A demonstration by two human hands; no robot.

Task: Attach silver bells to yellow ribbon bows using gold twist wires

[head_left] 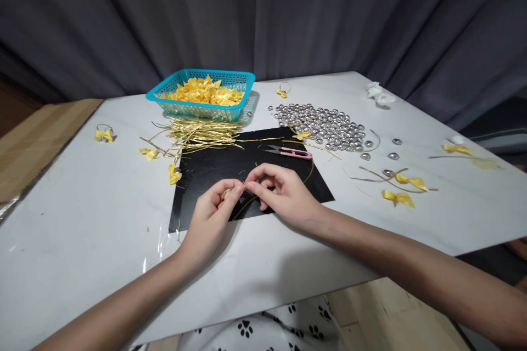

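Observation:
Over a black mat (pixel 206 175), my left hand (pixel 216 205) and my right hand (pixel 284 192) meet fingertip to fingertip. Both pinch a thin gold cord (pixel 242 208), whose loose end trails down between them onto the mat. The fingers cover most of what sits at the pinch. Pink-handled thread snips (pixel 290 152) lie on the mat just beyond my right hand, blades pointing left. Behind my left hand is a bundle of gold cords (pixel 201 134), partly on the mat. Yellow ribbon bows (pixel 174 174) rest near the mat's left edge.
A blue basket (pixel 247 85) full of yellow bows stands at the back. Many silver beads (pixel 325 126) are spread right of it. Finished-looking rings with bows (pixel 104 133) lie far left and at the back. Loose bows (pixel 398 198) and white crumpled tissue (pixel 379 94) are on the right.

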